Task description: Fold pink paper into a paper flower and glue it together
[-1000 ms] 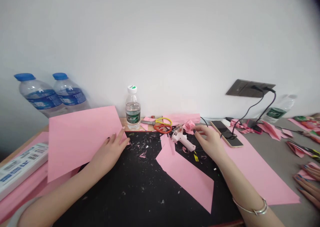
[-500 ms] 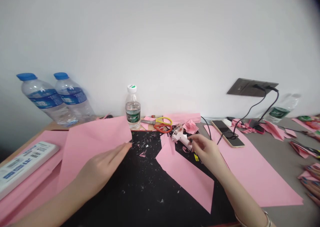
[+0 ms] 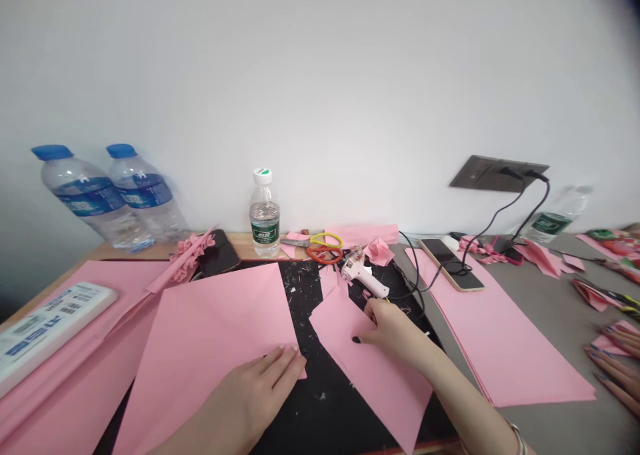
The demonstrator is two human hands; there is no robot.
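My left hand (image 3: 257, 385) is at the right edge of a large pink paper sheet (image 3: 215, 321), fingers together on top, gripping it near its lower right corner. My right hand (image 3: 395, 328) is closed at the upper right edge of a smaller angular pink paper piece (image 3: 370, 375), its thumb on top and the fingertips partly hidden. Just beyond that hand lies a pale pink glue gun (image 3: 365, 276) with a black cord. Under the papers is a black board (image 3: 320, 401) strewn with small scraps.
Behind are scissors (image 3: 325, 247), a crumpled pink paper flower (image 3: 379, 251) and a water bottle (image 3: 265, 215). To the left lie a white box (image 3: 55, 331) and a dark phone (image 3: 219, 251). A phone (image 3: 453, 265) rests on stacked pink sheets (image 3: 520, 355); another person's hand (image 3: 617, 361) is far right.
My left hand has brought the large sheet down and right, laying it flatter and uncovering the dark phone. My right hand has moved from the glue gun down onto the smaller paper, which shifted slightly.
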